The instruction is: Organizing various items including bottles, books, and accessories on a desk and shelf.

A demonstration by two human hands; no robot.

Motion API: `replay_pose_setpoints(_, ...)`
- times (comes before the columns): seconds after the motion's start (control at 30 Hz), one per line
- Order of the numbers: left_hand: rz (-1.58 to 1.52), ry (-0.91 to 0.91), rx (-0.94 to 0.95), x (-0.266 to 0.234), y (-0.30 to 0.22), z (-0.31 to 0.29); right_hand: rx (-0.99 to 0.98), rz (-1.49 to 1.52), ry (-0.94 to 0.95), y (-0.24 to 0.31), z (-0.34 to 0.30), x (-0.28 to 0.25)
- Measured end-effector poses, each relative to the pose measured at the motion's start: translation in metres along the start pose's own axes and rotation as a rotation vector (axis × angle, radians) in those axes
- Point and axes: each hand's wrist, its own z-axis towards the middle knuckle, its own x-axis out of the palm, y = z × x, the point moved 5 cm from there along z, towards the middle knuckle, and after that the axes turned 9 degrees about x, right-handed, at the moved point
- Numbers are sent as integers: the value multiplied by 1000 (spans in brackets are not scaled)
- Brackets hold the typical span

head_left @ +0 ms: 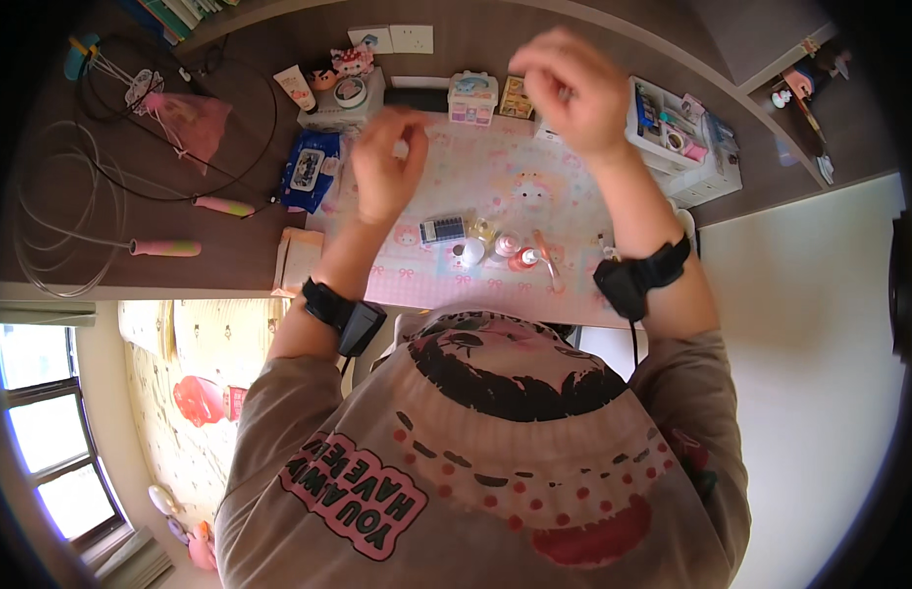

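My left hand (385, 167) is raised over the left side of a pink patterned desk mat (456, 177). Its fingers are bent, with a gap between thumb and forefinger, and nothing shows in it. Higher and farther right, my right hand (575, 93) has its fingers curled in; the inside of its grip is hidden. Nearer me on the mat lie a dark blue case with a grid (442, 230), a white-topped bottle (472, 252), a pink-topped bottle (507, 245), an orange-red bottle (523, 259) and a slim pinkish tool (549, 260).
Left of the mat is a blue wipes pack (309, 171), behind it a cream tube (295, 88). A small drawer box (472, 98) stands at the back; a white organizer (667, 137) is at right. A skipping rope (166, 248) lies at far left.
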Motion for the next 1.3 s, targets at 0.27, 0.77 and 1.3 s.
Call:
replay_pose_setpoints(0.27,-453,950,-324,77,40,-176,618,91,869,-80,-160,68)
replay_pose_setpoints(0.77,-348,1052,-523,110,51,-250,740,71,1210,-72,-244,77)
replay_pose_setpoints(1.3,-468,771,-518,43,41,-175,598,-323,1223,-65,-235,93)
